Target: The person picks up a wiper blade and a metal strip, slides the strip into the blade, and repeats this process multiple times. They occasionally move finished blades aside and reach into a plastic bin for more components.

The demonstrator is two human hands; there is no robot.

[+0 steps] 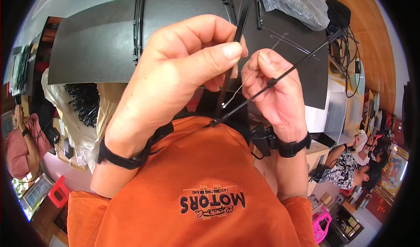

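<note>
Where the left hand (175,61) pinches: one black strip (244,15)
Where the right hand (281,96) pinches: one thin metal wire (233,94)

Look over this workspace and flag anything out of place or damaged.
Nothing looks spilled or clearly damaged. The black cables at the right look untidy, hanging in tangled loops. Thin wires lie askew on the dark table, out of line with the black strips.

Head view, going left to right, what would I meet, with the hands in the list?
Pink shirt, black bundle, left hand, right hand, black cables.
</note>
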